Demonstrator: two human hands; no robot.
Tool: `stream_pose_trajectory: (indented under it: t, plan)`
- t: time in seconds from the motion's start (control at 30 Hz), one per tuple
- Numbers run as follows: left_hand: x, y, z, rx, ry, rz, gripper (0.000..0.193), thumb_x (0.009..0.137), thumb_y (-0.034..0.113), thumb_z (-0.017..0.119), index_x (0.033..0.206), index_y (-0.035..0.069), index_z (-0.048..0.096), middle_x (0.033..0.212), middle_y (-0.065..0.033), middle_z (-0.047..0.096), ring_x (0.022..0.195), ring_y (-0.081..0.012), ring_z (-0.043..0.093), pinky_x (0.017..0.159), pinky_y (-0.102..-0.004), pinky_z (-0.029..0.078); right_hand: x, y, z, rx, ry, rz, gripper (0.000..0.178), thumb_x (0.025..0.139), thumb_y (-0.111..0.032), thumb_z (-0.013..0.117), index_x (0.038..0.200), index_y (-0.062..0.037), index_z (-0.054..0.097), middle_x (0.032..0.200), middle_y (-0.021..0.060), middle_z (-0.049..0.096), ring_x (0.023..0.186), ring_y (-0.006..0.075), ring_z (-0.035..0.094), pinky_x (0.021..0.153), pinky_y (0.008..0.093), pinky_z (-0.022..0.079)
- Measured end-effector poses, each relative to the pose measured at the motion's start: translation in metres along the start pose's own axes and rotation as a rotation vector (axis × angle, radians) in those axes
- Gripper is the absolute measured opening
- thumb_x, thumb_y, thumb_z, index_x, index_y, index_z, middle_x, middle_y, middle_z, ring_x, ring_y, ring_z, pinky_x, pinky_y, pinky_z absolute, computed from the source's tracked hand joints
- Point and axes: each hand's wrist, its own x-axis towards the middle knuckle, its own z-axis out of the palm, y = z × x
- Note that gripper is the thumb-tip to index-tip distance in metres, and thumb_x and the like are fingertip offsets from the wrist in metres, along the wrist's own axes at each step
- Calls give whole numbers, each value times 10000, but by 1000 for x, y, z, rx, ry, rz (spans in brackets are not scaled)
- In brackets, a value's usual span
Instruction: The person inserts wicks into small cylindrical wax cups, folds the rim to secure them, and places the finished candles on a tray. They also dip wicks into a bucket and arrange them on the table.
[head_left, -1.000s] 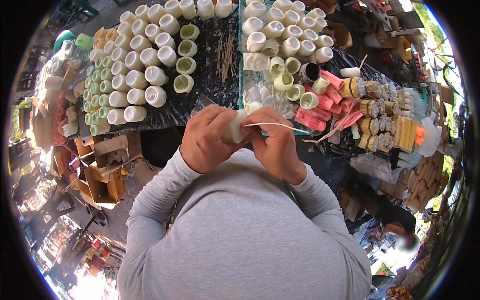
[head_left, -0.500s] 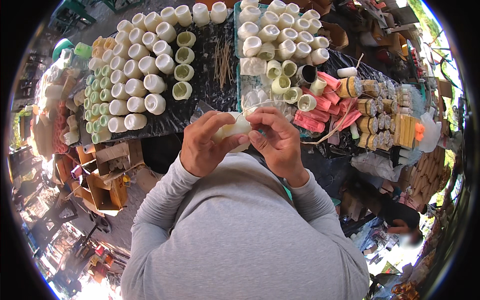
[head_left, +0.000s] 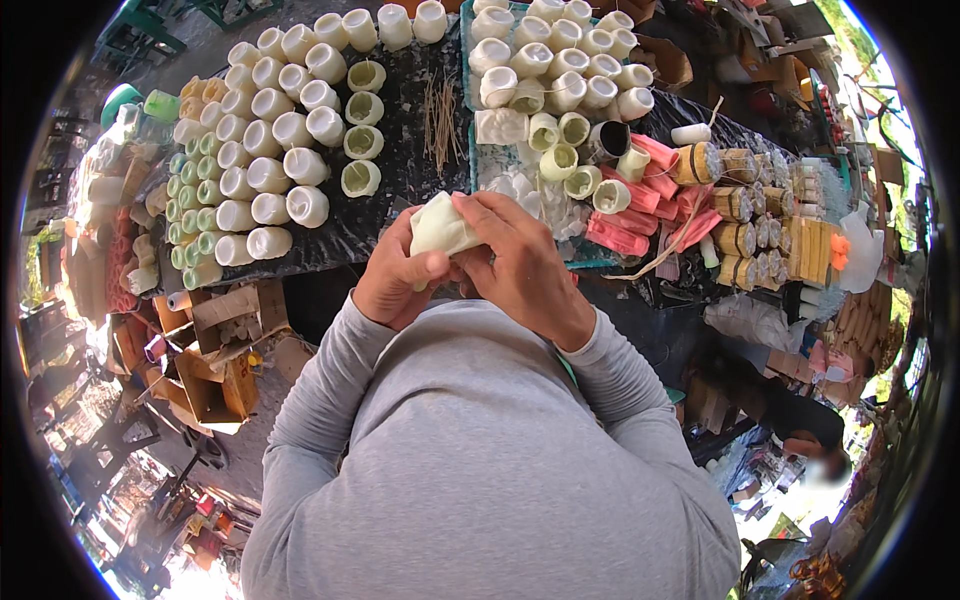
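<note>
A pale cream wax candle is held tilted in front of my chest, just off the table's near edge. My left hand wraps round its lower left side, with the thumb across the near face. The fingers of my right hand press on its upper right end, and part of that end is hidden under them. Beyond my hands, rows of similar white candles stand or lie on the black-covered table. A short column of hollow greenish wax cups sits at their right.
Thin sticks lie mid-table. Right of them, a blue-green tray bears candles, hollow cups, a dark cup and white scraps. Pink wax pieces and tied bundles lie farther right. Cardboard boxes stand below left; a person is at lower right.
The candle has turned and tipped up in my hands. My right hand has moved left from the string by its end onto the candle itself. The view has shifted slightly.
</note>
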Motion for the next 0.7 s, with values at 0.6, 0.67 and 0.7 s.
stream_pose_trajectory:
  t: [0.6, 0.67, 0.7]
  plan:
    - [-1, -9, -17, -240, 354, 73, 297, 1062, 171, 575, 1298, -4, 617, 1232, -110, 693, 1122, -236, 671, 1011, -395, 517, 24, 5, 27, 35, 150, -168, 161, 789, 73, 659, 943, 28, 665, 1095, 182, 700, 925, 369, 708, 811, 440, 583]
    - [-1, -8, -19, -190, 319, 110, 290, 1061, 167, 581, 1295, 2, 623, 1226, -105, 693, 1113, -227, 671, 1006, -390, 519, 25, 4, 23, -95, 147, -316, 158, 803, 81, 671, 951, 28, 689, 1108, 174, 697, 925, 367, 708, 784, 429, 589]
    - [-2, -9, -19, -145, 296, 137, 286, 1060, 163, 584, 1294, 4, 626, 1224, -103, 693, 1108, -221, 670, 1003, -387, 520, 25, 1, 23, -43, 110, -235, 160, 810, 70, 684, 963, 28, 701, 1104, 173, 697, 920, 362, 709, 780, 421, 589]
